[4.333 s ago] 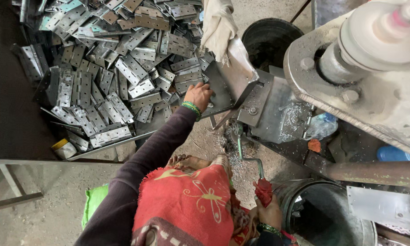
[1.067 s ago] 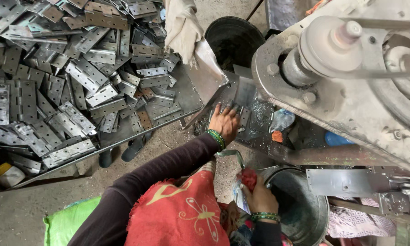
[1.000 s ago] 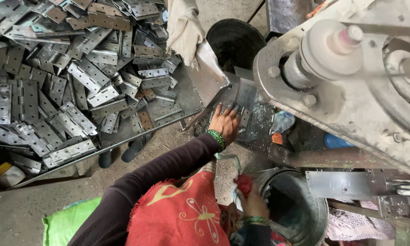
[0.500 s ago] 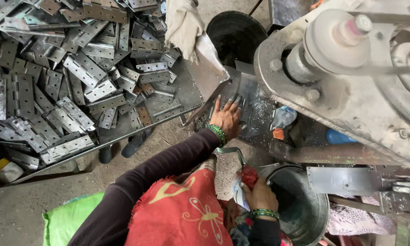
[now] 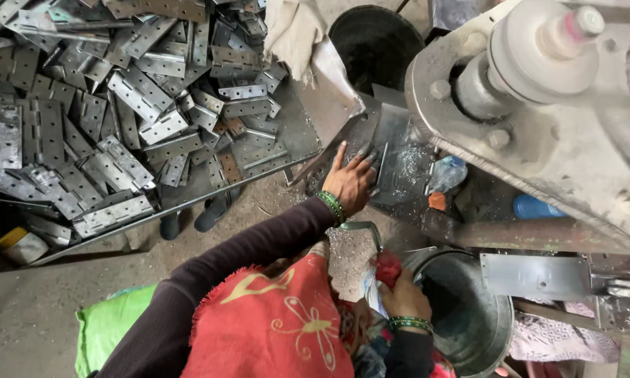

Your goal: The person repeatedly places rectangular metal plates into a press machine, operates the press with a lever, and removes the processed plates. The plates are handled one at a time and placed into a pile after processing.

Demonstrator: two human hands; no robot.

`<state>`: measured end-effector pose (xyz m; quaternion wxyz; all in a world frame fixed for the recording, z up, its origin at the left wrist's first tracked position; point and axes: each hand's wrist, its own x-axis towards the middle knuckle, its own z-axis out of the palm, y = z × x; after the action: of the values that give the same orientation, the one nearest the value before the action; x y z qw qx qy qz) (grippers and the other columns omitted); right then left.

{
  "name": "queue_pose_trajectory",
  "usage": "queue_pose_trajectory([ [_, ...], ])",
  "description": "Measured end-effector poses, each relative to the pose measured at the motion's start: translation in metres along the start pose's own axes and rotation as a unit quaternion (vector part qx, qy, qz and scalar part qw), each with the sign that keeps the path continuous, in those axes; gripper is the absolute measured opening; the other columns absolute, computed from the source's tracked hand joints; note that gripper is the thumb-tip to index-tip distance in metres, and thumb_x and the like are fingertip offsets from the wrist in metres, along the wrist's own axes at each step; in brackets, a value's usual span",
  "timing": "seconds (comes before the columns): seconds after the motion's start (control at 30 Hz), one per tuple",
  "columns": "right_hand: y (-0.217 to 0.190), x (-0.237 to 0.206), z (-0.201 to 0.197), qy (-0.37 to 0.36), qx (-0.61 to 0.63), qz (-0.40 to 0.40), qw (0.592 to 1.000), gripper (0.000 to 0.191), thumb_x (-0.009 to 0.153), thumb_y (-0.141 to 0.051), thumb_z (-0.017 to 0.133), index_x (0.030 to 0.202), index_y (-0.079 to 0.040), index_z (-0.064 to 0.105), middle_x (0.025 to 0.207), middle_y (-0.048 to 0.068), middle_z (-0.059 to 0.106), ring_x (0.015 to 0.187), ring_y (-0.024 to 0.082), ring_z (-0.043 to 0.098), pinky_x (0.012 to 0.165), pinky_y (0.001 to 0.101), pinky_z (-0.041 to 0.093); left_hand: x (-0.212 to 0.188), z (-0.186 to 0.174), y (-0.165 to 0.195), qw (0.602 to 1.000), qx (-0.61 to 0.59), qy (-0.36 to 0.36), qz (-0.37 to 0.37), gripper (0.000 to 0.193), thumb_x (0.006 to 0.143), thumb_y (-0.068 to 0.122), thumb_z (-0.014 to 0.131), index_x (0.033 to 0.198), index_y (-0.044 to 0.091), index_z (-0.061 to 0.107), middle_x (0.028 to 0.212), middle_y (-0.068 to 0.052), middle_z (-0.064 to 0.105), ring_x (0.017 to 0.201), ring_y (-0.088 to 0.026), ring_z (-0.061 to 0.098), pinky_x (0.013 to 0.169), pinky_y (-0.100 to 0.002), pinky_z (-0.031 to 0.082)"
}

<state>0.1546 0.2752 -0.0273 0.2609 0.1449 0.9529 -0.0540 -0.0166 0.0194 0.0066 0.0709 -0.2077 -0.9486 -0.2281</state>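
Observation:
My left hand (image 5: 348, 180), with green bangles at the wrist, lies flat with fingers spread. Its fingertips touch a flat grey metal plate (image 5: 393, 143) on the bed of a large press machine (image 5: 539, 105). My right hand (image 5: 403, 297) is closed around a red cloth-wrapped handle (image 5: 387, 268) low in the view, beside the rim of a metal bucket (image 5: 493, 329). A curved steel lever (image 5: 362, 228) rises between the two hands. Red patterned cloth (image 5: 273, 322) over my lap hides what is below.
A sheet-metal tray (image 5: 297, 119) at the left holds a heap of several perforated hinge plates (image 5: 119, 91). A black tub (image 5: 374, 38) and pale cloth (image 5: 290, 28) are at the top. A green sack (image 5: 108, 325), a yellow container (image 5: 17, 245) and a blue bottle (image 5: 539, 208) are nearby.
Over four seconds my left hand came from the plate heap to the press bed, where it has stayed flat. My right hand stays on the red handle, shifting slightly.

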Motion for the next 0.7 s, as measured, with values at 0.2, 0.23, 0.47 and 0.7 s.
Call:
queue_pose_trajectory([
  [0.2, -0.032, -0.017, -0.008, 0.030, 0.009, 0.036, 0.999, 0.067, 0.087, -0.048, 0.071, 0.135, -0.010, 0.043, 0.109, 0.027, 0.071, 0.101, 0.049, 0.070, 0.087, 0.0571, 0.055, 0.009, 0.000, 0.001, 0.999, 0.040, 0.007, 0.006, 0.049, 0.084, 0.027, 0.064, 0.127, 0.003, 0.063, 0.151, -0.018, 0.050, 0.146, -0.032, 0.039, 0.122, -0.068, 0.001],
  [0.23, -0.035, -0.016, 0.005, 0.030, 0.031, 0.045, 0.998, 0.072, 0.086, -0.048, 0.070, 0.140, -0.012, 0.040, 0.109, 0.028, 0.071, 0.101, 0.048, 0.069, 0.087, 0.0568, 0.055, 0.008, 0.001, 0.001, 0.999, 0.042, 0.006, 0.008, 0.048, 0.084, 0.026, 0.063, 0.127, 0.004, 0.063, 0.152, -0.018, 0.050, 0.147, -0.032, 0.038, 0.122, -0.068, 0.000],
  [0.47, -0.020, -0.005, 0.023, 0.060, 0.110, -0.041, 0.991, 0.071, 0.084, -0.045, 0.074, 0.135, -0.007, 0.044, 0.114, 0.029, 0.068, 0.103, 0.050, 0.067, 0.085, 0.0568, 0.054, 0.004, -0.002, 0.003, 0.999, 0.032, -0.036, -0.004, 0.043, 0.096, 0.027, 0.055, 0.133, 0.007, 0.062, 0.160, -0.016, 0.044, 0.155, -0.030, 0.031, 0.128, -0.065, 0.000],
  [0.7, -0.020, -0.011, -0.024, 0.006, -0.012, 0.032, 0.999, 0.065, 0.088, -0.046, 0.072, 0.135, -0.009, 0.046, 0.113, 0.025, 0.072, 0.105, 0.046, 0.070, 0.088, 0.0550, 0.056, 0.001, -0.008, 0.007, 1.000, 0.022, -0.008, 0.007, 0.042, 0.093, 0.030, 0.058, 0.127, 0.005, 0.064, 0.159, -0.019, 0.041, 0.154, -0.033, 0.026, 0.123, -0.067, -0.001],
])
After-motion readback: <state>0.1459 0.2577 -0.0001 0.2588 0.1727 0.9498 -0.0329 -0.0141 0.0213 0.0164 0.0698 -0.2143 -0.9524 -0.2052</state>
